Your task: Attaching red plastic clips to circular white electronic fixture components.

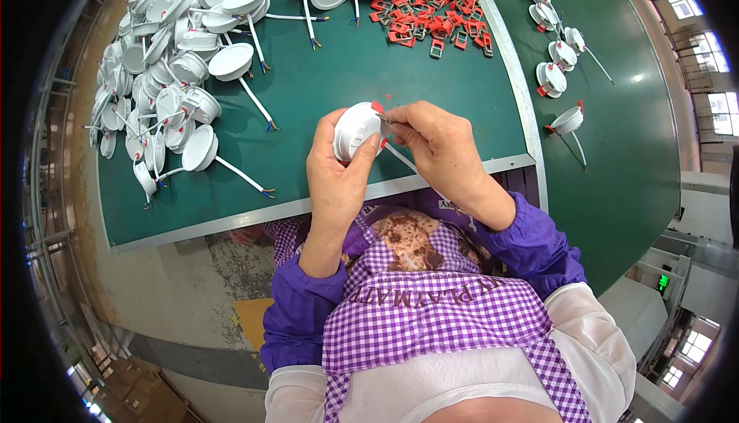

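Note:
My left hand [332, 169] grips a white round downlight [354, 127] by its rim, thumb across its face, above the front edge of the green table. A white cable [400, 159] runs from the downlight beneath my right hand. At the downlight's upper right edge sits a red clip [377, 106] with a small metal spring part. The thumb and forefinger of my right hand [443, 142] pinch the metal part of this clip. Another bit of red shows at the rim lower down, partly hidden by my fingers.
A large heap of white downlights [165, 69] with cables covers the table's left side. Loose red clips [439, 11] are piled at the far right of the table. Beyond the metal table edging [517, 76], a green belt [616, 130] carries several downlights with red clips [568, 120].

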`<act>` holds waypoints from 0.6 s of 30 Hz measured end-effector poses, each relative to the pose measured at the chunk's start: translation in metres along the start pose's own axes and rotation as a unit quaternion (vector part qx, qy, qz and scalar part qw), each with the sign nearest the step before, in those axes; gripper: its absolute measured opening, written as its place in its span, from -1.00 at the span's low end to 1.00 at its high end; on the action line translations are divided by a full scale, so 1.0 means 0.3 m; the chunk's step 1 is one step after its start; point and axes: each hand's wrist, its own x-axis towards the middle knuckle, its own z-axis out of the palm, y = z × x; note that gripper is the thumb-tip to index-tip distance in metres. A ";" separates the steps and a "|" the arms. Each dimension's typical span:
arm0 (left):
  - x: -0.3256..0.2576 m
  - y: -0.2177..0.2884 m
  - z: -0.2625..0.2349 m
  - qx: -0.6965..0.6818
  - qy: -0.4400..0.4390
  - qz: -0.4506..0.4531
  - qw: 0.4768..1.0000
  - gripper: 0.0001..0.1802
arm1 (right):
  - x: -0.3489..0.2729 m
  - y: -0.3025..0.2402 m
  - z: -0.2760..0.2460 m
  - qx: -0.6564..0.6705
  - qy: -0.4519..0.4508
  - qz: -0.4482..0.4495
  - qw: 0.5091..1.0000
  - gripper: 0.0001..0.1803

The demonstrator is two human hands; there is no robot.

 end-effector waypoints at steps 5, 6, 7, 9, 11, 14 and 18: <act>0.006 0.023 0.003 0.072 -0.005 0.037 0.997 -0.65 | 0.001 -0.014 -0.006 -0.040 -0.030 0.026 0.998 -0.83; 0.009 0.027 0.002 0.075 -0.012 0.038 0.996 -0.66 | 0.003 -0.010 -0.007 -0.040 -0.030 0.026 0.998 -0.83; 0.013 0.029 0.001 0.078 -0.020 0.039 0.996 -0.66 | 0.008 -0.003 -0.009 0.000 -0.018 0.031 0.999 -0.83; 0.021 0.022 -0.009 0.094 -0.033 0.045 0.994 -0.66 | 0.010 0.005 -0.011 0.040 -0.005 0.036 0.999 -0.83; 0.022 0.020 -0.014 0.109 -0.049 0.051 0.991 -0.66 | -0.007 0.015 -0.012 0.028 -0.002 0.024 0.999 -0.81; 0.025 0.021 -0.008 0.104 -0.081 0.048 0.990 -0.66 | -0.012 0.050 -0.021 0.044 0.003 0.027 0.999 -0.77; 0.001 0.024 0.018 0.091 -0.089 0.023 0.992 -0.66 | -0.020 0.012 -0.058 0.165 -0.024 0.167 0.972 -0.54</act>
